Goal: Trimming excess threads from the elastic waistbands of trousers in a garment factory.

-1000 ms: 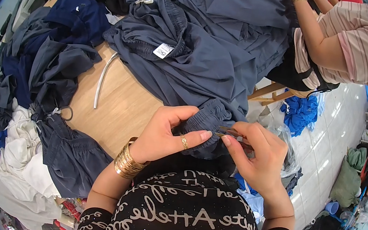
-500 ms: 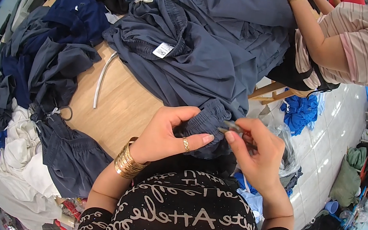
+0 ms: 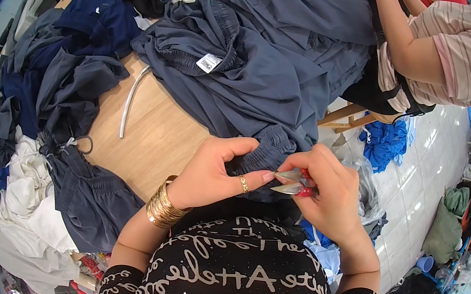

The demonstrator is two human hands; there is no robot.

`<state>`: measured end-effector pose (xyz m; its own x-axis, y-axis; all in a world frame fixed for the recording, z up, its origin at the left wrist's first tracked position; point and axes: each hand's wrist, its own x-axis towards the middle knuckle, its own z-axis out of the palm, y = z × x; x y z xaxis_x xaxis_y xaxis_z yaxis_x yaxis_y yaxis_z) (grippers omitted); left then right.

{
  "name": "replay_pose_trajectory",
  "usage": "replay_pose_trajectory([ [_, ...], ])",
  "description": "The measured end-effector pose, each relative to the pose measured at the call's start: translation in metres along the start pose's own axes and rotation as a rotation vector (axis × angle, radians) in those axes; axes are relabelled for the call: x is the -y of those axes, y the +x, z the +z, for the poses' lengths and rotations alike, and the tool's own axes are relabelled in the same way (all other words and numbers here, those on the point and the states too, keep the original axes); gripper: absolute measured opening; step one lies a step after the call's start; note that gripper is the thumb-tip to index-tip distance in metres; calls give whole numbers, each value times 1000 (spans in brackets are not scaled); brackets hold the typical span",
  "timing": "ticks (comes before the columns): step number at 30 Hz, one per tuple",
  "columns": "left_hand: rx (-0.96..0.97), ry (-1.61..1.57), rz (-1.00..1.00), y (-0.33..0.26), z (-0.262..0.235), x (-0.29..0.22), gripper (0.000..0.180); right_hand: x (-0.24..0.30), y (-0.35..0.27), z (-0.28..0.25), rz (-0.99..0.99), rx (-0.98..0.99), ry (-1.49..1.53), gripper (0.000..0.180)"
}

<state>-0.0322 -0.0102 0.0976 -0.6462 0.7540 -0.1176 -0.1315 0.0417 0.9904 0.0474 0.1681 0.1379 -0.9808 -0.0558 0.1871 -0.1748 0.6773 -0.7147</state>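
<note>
The surface (image 3: pixel 153 135) in front of me is pale wood, mostly buried under heaps of dark blue and grey clothes, with a white pile (image 3: pixel 32 221) at my left. A co-worker's arm (image 3: pixel 404 41) in a striped sleeve reaches in from the upper right. The big grey-blue garment (image 3: pixel 270 73) spreads from the far middle down toward me, a white label (image 3: pixel 209 62) showing on its gathered waist. Its near end narrows to a ribbed cuff (image 3: pixel 265 151), which lies between my two hands, just above my chest.

My left hand (image 3: pixel 213 174) has that cuff pinched, thumb on top and fingers (image 3: pixel 251 184) underneath, clamped on the fabric. My right hand (image 3: pixel 331 190) is closed around small thread snips (image 3: pixel 289 182) with red grips. The blades point left, their long axis running nearly level, straight from my right hand at the cuff edge beside my left fingertips. The blades look slightly parted, tips touching or almost touching the fabric; I cannot tell which. The right hand is the one nearer the cut, the left only holding.
</note>
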Motion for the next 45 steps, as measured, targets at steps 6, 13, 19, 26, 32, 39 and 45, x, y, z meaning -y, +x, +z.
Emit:
replay_pose_trajectory([
  [6,18,38,-20,0,-1,4,19,-11,-6,8,220,122,260,21],
  [13,23,-42,-34,-1,-2,1,18,-19,-2,-5,614,4,1005,10],
  [19,37,-68,-51,-3,-6,3,19,-27,-1,-9,565,-237,1070,13],
  [26,84,-107,-81,-6,-9,7,24,-23,-1,-15,484,-180,1316,17],
  [32,98,-123,-104,-6,-11,10,28,-21,-6,-43,234,-195,1414,8],
  [39,121,-120,-94,-5,-12,11,31,-21,-15,-58,-24,17,1575,10],
  [45,119,-130,-96,-6,-12,13,33,-15,-23,-62,-146,-78,1790,10],
])
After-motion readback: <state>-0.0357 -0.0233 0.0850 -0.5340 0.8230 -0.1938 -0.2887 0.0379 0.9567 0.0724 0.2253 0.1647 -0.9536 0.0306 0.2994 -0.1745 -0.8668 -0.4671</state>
